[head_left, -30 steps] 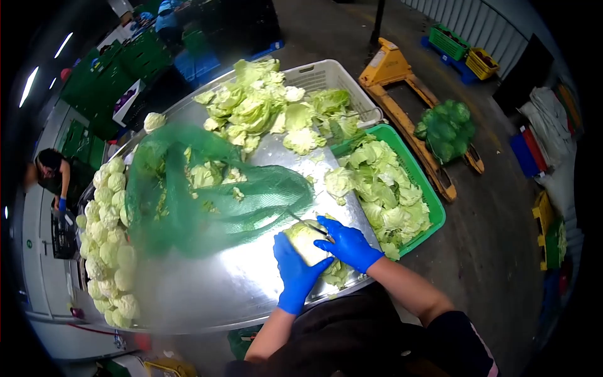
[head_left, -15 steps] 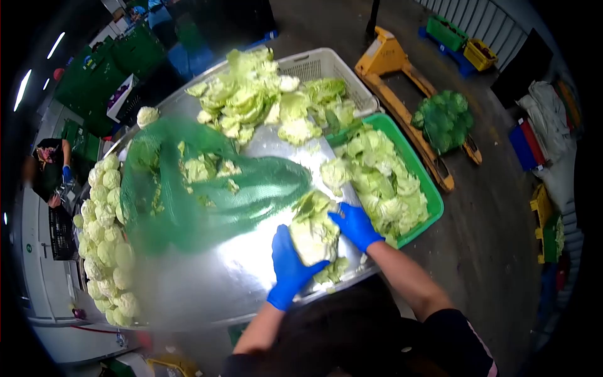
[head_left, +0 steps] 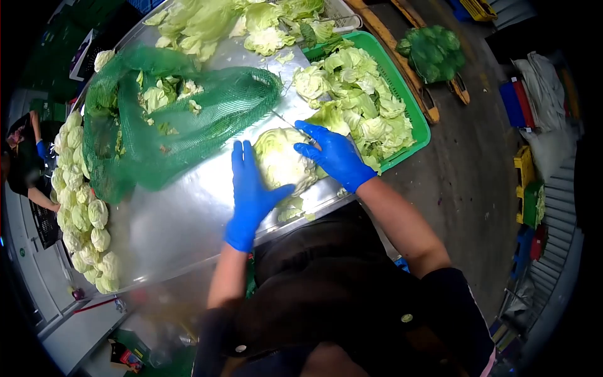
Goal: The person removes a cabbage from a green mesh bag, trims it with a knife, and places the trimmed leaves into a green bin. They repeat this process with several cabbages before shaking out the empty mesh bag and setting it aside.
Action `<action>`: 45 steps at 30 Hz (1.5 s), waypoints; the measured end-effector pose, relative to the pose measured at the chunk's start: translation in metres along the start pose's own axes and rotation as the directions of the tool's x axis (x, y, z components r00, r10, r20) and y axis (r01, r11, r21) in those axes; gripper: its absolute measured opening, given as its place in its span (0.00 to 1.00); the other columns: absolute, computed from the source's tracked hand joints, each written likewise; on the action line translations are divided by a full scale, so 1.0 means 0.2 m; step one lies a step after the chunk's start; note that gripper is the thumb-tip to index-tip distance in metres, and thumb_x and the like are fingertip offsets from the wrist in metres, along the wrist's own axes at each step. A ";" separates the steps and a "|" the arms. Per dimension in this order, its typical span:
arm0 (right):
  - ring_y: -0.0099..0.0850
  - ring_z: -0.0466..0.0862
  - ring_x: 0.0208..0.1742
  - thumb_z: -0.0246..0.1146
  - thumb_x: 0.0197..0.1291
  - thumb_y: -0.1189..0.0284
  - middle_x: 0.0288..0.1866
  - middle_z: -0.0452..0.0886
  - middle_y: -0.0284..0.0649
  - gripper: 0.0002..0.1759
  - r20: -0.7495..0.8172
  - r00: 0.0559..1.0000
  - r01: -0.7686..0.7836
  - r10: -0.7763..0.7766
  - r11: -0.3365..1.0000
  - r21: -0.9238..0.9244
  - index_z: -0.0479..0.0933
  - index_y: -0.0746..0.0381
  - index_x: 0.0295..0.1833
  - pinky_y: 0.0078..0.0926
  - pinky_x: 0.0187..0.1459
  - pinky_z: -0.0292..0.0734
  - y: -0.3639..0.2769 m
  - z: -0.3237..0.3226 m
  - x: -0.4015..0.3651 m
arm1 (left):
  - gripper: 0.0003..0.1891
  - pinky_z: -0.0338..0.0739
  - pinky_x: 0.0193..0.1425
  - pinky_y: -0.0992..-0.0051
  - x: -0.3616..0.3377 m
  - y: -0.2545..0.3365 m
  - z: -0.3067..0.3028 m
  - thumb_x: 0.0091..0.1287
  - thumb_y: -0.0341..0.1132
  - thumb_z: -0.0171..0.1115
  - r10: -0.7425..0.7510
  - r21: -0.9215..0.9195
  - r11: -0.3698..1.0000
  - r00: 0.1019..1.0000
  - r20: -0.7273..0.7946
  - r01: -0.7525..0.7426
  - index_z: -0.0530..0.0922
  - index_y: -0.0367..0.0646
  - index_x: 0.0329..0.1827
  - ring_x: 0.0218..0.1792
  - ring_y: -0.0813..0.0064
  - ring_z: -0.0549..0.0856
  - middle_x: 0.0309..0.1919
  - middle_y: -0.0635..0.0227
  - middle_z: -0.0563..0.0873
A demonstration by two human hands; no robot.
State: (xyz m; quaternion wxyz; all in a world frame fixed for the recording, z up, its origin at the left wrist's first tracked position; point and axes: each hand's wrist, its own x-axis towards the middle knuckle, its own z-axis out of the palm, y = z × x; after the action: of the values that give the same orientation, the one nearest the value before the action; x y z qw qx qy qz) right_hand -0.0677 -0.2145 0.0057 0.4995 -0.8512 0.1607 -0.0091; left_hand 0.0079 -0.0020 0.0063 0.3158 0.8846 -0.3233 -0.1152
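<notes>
A pale green cabbage (head_left: 282,157) sits on the steel table (head_left: 182,232) near its front edge. My left hand (head_left: 251,198), in a blue glove, cups its left side, fingers stretched along it and thumb across the lower front. From the right, my blue-gloved right hand (head_left: 336,157) reaches over the cabbage's edge. It is closed on what looks like a small knife (head_left: 282,119), with a thin blade past the fingertips and the handle mostly hidden. Loose leaf scraps (head_left: 291,210) lie under the cabbage. A green crate (head_left: 414,129) full of cut leaves stands beyond my right hand.
A green mesh bag (head_left: 182,125) with leaf bits lies across the table. Trimmed heads (head_left: 78,201) line its left edge. Leaves (head_left: 207,25) are heaped at the back. Behind the crate are a yellow pallet truck (head_left: 411,75) and a filled net sack (head_left: 431,53). Another person (head_left: 28,151) stands left.
My view has tilted down, so the table sits higher in the picture. The cabbage now shows a smooth, rounded top, and a leaf lies by the crate's edge. My left fingers have straightened.
</notes>
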 end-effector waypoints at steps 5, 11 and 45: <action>0.46 0.86 0.44 0.60 0.66 0.50 0.52 0.82 0.53 0.34 -0.169 0.985 -0.003 -0.031 0.980 -0.201 0.68 0.60 0.70 0.37 0.43 0.81 0.02 0.02 0.00 | 0.65 0.67 0.69 0.53 0.12 0.16 0.10 0.37 0.51 0.83 -0.031 -0.016 0.999 0.994 -0.106 0.029 0.50 0.31 0.75 0.67 0.41 0.64 0.68 0.39 0.62; 0.40 0.83 0.24 0.56 0.69 0.51 0.30 0.82 0.46 0.38 -0.105 0.994 -0.030 -0.026 0.864 -0.502 0.58 0.58 0.77 0.37 0.25 0.76 -0.01 0.00 -0.13 | 0.65 0.72 0.66 0.57 0.21 0.17 0.13 0.42 0.55 0.82 -0.130 0.070 0.988 0.989 -0.073 0.135 0.49 0.35 0.77 0.66 0.45 0.70 0.67 0.43 0.65; 0.52 0.84 0.44 0.61 0.61 0.47 0.41 0.84 0.55 0.26 -0.192 0.972 -0.170 0.136 0.969 -0.177 0.82 0.59 0.51 0.45 0.45 0.79 0.05 0.04 0.22 | 0.64 0.58 0.75 0.55 -0.05 0.03 0.15 0.43 0.51 0.82 -0.148 -0.211 0.971 0.972 -0.181 0.108 0.49 0.31 0.76 0.72 0.45 0.60 0.71 0.42 0.59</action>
State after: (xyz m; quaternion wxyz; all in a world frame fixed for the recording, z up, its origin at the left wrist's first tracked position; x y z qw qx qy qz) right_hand -0.0280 -0.2243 -0.0129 0.3977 -0.8763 0.2702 -0.0309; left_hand -0.0148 -0.0135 -0.0125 0.4250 0.8745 -0.2196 -0.0801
